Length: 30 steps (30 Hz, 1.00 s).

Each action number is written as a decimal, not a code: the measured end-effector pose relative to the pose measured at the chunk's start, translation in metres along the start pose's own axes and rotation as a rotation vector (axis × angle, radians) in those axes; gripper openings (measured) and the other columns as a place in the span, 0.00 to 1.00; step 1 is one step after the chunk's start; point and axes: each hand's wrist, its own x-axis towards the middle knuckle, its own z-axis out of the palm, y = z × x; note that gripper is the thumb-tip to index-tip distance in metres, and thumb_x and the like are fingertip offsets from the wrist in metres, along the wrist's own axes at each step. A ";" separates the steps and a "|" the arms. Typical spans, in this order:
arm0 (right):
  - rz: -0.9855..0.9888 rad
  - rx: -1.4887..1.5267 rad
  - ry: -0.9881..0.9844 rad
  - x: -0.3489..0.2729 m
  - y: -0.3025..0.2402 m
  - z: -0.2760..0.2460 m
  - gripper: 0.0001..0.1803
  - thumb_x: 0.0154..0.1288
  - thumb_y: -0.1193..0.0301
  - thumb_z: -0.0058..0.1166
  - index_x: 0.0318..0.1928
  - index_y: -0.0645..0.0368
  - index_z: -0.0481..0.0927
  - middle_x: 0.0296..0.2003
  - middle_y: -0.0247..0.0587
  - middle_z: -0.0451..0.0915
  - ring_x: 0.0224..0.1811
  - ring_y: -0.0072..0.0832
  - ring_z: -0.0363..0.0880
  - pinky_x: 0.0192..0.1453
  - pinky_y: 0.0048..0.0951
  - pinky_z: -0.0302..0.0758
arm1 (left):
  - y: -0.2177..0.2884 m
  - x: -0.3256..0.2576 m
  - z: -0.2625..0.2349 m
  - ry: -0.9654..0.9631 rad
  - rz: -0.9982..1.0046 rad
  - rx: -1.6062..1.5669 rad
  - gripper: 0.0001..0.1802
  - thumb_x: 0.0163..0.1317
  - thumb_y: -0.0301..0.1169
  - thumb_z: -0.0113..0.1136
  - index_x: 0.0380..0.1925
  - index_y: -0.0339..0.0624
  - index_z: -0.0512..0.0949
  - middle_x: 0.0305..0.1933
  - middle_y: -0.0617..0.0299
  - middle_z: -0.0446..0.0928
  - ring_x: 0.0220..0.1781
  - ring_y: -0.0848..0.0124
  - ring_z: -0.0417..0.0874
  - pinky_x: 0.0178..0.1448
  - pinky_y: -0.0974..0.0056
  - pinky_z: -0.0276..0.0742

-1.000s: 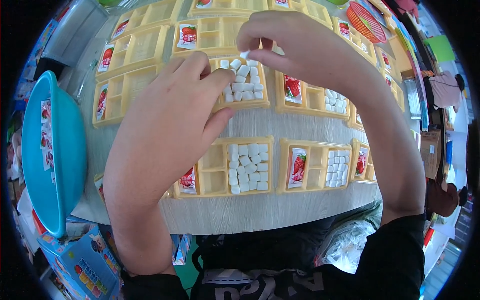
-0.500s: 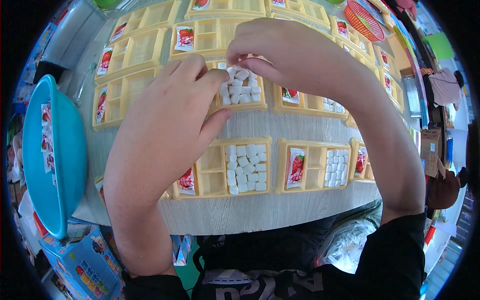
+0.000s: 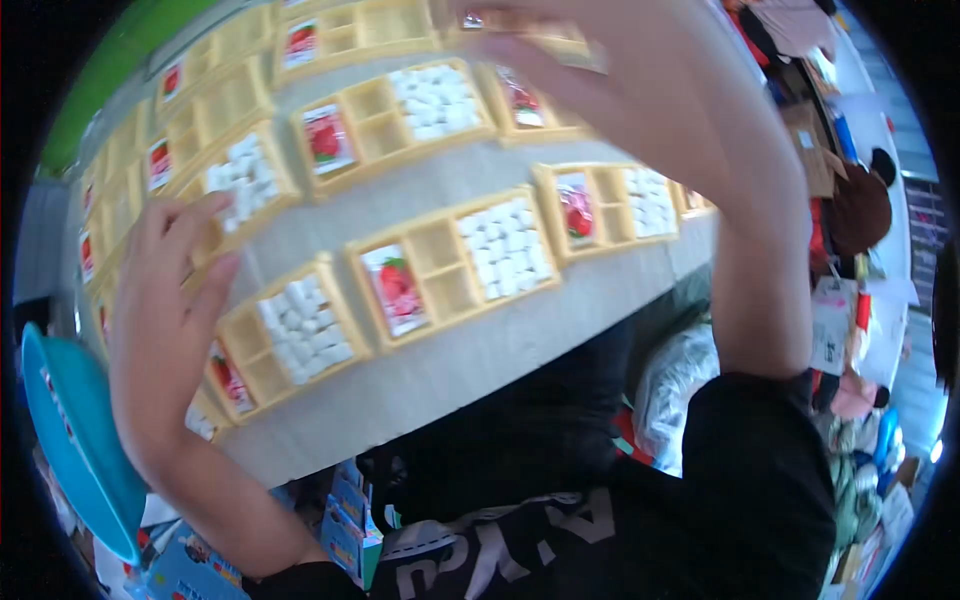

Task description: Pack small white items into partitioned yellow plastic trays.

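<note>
Yellow trays [image 3: 455,265] are lying in rows across the grey surface [image 3: 450,360], and I am taking the front-centre one, with its red packet [image 3: 395,290] and its block of white cubes [image 3: 508,248], as my landmark. Far to its left, a blue basin [image 3: 70,440] is sitting at the edge of the surface. I am seeing my left hand [image 3: 165,320] hovering just right of that basin and left of the landmark tray, fingers spread and gripping nothing, its fingertips lying over the tray with white cubes [image 3: 240,180] behind it. Between this hand and the landmark tray, another tray [image 3: 290,335] is showing white cubes and a red packet. Behind the landmark tray, a further tray [image 3: 400,110] is holding the same things. To the landmark's right, one more filled tray [image 3: 610,205] is lying beside it. My right hand [image 3: 570,50] is reaching over the trays behind and right of the landmark; it is cut off by the top edge, so I cannot tell whether it is gripping anything. A cardboard box [image 3: 345,510] is standing below the surface, in front of the landmark.
</note>
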 end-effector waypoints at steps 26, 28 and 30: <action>1.584 -0.134 -0.847 -0.910 -0.003 0.094 0.37 0.54 0.67 0.69 0.65 0.63 0.74 0.64 0.62 0.76 0.66 0.59 0.75 0.71 0.50 0.72 | -0.019 0.003 0.006 0.112 -0.090 0.049 0.14 0.67 0.33 0.65 0.51 0.41 0.81 0.54 0.56 0.76 0.56 0.54 0.81 0.60 0.57 0.75; 1.527 -0.146 -0.680 -0.923 -0.019 0.115 0.32 0.55 0.66 0.68 0.61 0.63 0.77 0.60 0.62 0.79 0.62 0.57 0.78 0.67 0.50 0.75 | -0.013 0.004 0.011 0.108 -0.107 0.084 0.15 0.67 0.34 0.65 0.51 0.42 0.81 0.54 0.56 0.76 0.56 0.54 0.80 0.60 0.55 0.76; 1.485 -0.136 -0.489 -0.920 -0.028 0.149 0.27 0.57 0.65 0.67 0.56 0.63 0.81 0.55 0.62 0.82 0.58 0.55 0.82 0.63 0.49 0.78 | 0.011 0.006 -0.006 0.099 -0.124 0.111 0.16 0.67 0.36 0.66 0.51 0.44 0.82 0.54 0.57 0.76 0.57 0.54 0.80 0.59 0.53 0.76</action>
